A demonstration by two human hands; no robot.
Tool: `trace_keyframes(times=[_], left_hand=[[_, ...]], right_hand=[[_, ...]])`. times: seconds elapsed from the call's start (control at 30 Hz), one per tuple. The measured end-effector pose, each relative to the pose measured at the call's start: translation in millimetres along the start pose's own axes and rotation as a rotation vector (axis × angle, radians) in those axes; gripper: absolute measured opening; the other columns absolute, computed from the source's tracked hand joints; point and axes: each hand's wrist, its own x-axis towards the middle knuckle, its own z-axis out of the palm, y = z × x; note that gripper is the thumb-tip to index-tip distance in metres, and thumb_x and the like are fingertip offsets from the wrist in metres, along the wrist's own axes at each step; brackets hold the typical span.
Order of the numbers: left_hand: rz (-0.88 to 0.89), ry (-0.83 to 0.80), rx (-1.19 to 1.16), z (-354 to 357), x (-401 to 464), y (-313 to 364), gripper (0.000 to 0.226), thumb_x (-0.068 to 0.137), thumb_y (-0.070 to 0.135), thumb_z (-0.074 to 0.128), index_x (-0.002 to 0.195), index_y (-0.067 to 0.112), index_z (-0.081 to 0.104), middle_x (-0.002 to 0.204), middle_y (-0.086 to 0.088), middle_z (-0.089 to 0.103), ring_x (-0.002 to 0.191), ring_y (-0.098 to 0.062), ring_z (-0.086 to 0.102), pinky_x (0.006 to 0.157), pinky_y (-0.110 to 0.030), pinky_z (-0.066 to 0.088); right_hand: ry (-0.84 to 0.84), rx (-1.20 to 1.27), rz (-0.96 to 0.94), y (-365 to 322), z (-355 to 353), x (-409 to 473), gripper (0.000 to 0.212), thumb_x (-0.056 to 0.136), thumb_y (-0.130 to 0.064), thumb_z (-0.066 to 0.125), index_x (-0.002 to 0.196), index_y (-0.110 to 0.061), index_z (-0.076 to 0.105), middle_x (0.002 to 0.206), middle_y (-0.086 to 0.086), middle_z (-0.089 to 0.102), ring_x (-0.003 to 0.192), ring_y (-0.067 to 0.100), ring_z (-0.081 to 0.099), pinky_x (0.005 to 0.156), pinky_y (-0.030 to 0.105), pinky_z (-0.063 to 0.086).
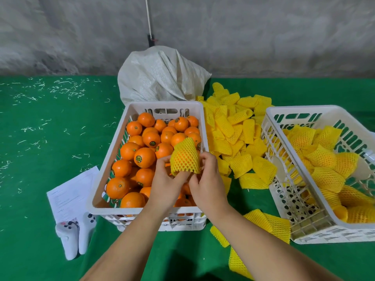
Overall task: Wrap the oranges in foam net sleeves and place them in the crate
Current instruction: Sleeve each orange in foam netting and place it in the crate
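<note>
Crates (113, 159) white perforated plastic, matt; sleeves (233, 126) yellow foam net; oranges (144, 157) glossy, dimpled; counter (40, 159) green cloth; sack (158, 78) woven; wall (263, 33) rough

Looks like a small fruit-packing workroom, not a home or shop. Bare rough concrete wall (243, 37) at the far side, w/ a bench under green cloth (50, 179) littered w/ white shreds far left. Bulk goods show it: white plastic crate (97, 199) full of stickered oranges (144, 157), loose heap of yellow foam net sleeves (233, 126) right of it, woven sack (158, 76) far behind.
</note>
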Motion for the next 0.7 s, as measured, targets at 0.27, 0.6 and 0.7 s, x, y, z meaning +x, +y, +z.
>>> trace_keyframes(times=[0.27, 0.6, 0.7], left_hand=[[0.118, -0.140, -0.046, -2, -3, 3, 0.069, 0.088, 0.022, 0.085, 0.140, 0.036, 0.043, 0.123, 0.019, 0.066, 0.113, -0.011, 0.068, 0.088, -0.025, 0.058], [0.156, -0.054, 0.020, -1, 4, -10, 0.076, 0.088, 0.016, 0.084, 0.144, 0.042, 0.040, 0.137, 0.000, 0.061, 0.119, -0.016, 0.066, 0.089, -0.034, 0.060], [0.179, -0.135, 0.134, 4, 2, -12, 0.064, 0.100, 0.027, 0.072, 0.154, 0.033, 0.039, 0.145, 0.006, 0.057, 0.128, -0.011, 0.061, 0.100, -0.040, 0.058]], right_hand=[[0.023, 0.094, 0.051, 6, -1, -4, 0.038, 0.100, -0.013, 0.050, 0.130, -0.035, 0.045, 0.116, -0.007, 0.061, 0.095, 0.007, 0.058, 0.066, 0.010, 0.041], [-0.275, 0.488, 0.279, -14, -22, 3, 0.084, 0.073, -0.080, 0.067, 0.140, -0.062, 0.019, 0.134, -0.033, 0.041, 0.113, -0.014, 0.052, 0.087, 0.019, 0.049], [-0.282, 0.432, 0.264, -17, -15, -5, 0.092, 0.078, -0.052, 0.081, 0.145, -0.057, 0.018, 0.129, -0.032, 0.044, 0.115, -0.007, 0.055, 0.086, 0.022, 0.056]])
